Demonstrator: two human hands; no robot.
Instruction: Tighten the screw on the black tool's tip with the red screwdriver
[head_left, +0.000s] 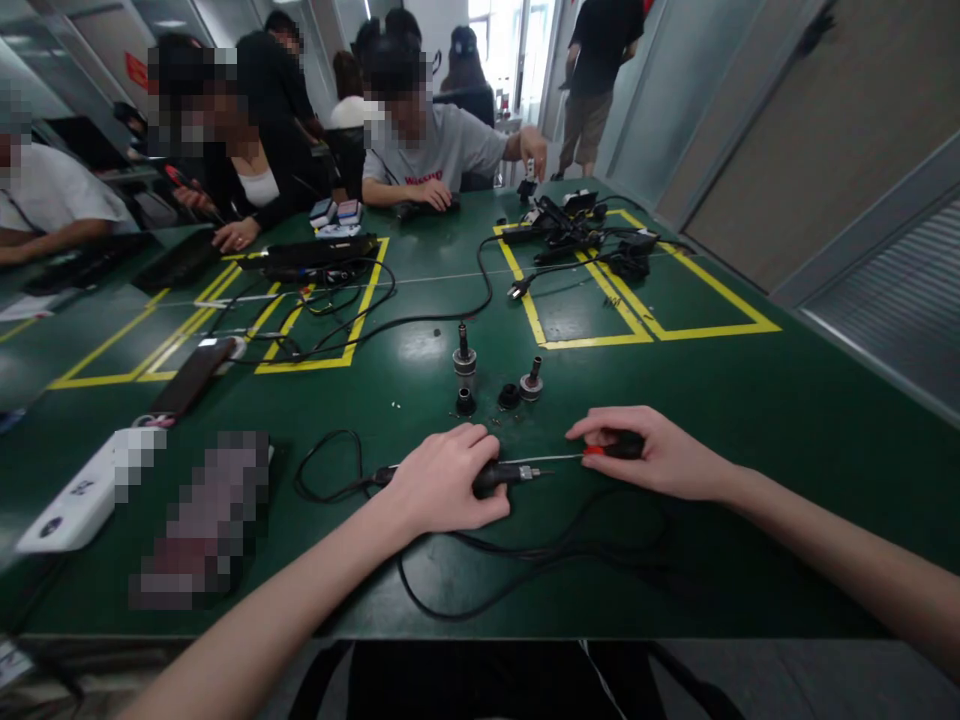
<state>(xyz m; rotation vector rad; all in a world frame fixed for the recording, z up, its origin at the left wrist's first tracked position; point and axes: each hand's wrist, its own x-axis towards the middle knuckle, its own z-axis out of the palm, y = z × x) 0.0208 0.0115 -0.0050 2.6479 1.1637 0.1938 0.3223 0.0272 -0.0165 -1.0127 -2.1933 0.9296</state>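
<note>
Screwdriver (592, 453) bridges hands: right (652, 455) grips handle; left (442, 480) steadies plug (499, 474).

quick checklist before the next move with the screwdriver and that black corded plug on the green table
1. Left hand pins the black corded plug to the table: ok.
2. Right hand grips the screwdriver by its red and black handle: ok.
3. Screwdriver tip seated in the plug's end: cannot tell.
4. Loose round fittings stand apart from both hands: ok.
5. Black cable loops under the right forearm, a possible snag: not ok.
</note>
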